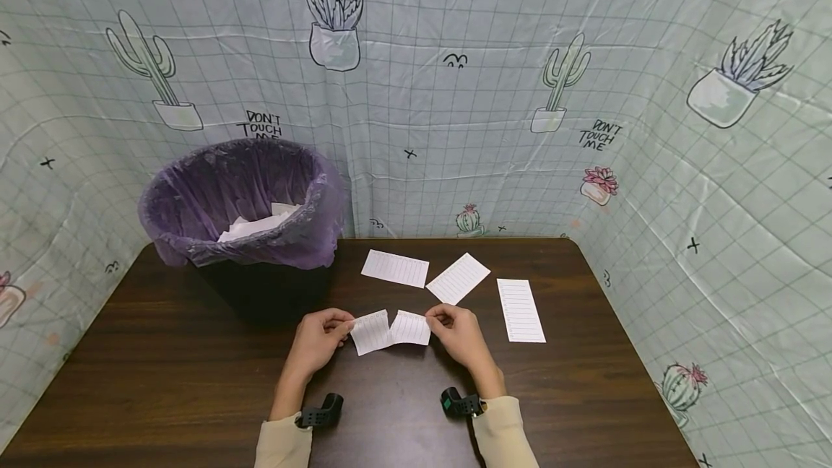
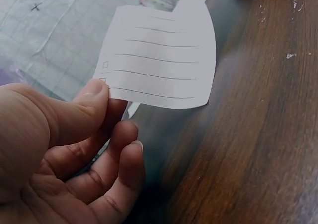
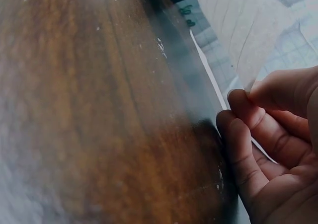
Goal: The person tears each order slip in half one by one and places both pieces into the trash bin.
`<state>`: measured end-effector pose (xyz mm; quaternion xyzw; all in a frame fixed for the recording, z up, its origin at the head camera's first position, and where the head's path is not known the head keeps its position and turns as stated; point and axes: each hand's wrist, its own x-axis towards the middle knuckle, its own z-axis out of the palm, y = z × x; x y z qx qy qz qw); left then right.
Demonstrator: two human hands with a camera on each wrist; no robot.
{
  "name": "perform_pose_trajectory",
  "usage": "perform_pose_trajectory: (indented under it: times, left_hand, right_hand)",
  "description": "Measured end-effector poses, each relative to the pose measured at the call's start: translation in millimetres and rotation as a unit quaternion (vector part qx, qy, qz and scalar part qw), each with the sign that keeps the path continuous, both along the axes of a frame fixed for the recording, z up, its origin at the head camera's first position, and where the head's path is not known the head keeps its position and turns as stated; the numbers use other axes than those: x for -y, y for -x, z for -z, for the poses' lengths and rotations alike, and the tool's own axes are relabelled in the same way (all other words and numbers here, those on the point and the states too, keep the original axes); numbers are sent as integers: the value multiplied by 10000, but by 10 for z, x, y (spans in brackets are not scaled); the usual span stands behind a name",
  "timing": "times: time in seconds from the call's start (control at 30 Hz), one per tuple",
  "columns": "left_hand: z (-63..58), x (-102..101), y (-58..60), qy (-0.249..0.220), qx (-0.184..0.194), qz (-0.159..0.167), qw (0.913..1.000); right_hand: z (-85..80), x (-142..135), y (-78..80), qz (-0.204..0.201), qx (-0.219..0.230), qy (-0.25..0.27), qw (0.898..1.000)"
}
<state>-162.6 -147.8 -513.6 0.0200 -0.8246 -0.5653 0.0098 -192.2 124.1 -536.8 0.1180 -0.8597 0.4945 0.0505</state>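
A lined paper slip (image 1: 372,332) spans the space between both hands, split from its upper edge by a V-shaped gap. Its two halves appear to meet low in the middle; whether they are still joined is hard to tell. My left hand (image 1: 316,341) pinches the outer edge of the left half, where printed lines and small checkboxes show on the paper (image 2: 159,60) in the left wrist view. At the other end, my right hand (image 1: 460,336) pinches the right half's outer edge between thumb and fingers. The right wrist view shows that paper (image 3: 238,25) bent upward.
Three more lined slips lie beyond and right of the hands: one at the back (image 1: 395,269), one slanted (image 1: 458,279), one at the right (image 1: 521,310). A black bin (image 1: 260,287) with a purple liner (image 1: 162,215) stands back left, holding white papers (image 1: 260,224). Patterned cloth (image 1: 416,92) surrounds the table.
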Motion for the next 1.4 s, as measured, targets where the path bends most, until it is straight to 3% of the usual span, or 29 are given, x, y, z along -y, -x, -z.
perform_pose_trajectory:
  times: [0.63, 1.07, 1.4]
  left_hand:
    - [-35, 23, -6, -196, 41, 17, 9998]
    - [-45, 47, -4, -195, 92, -63, 9997]
    - [-24, 71, 7, -87, 106, -28, 9999]
  right_hand:
    - [1, -33, 1, 130, -3, 240, 9996]
    - [-2, -58, 23, 247, 227, 366, 9988]
    - [31, -56, 59, 435, 371, 803, 9951]
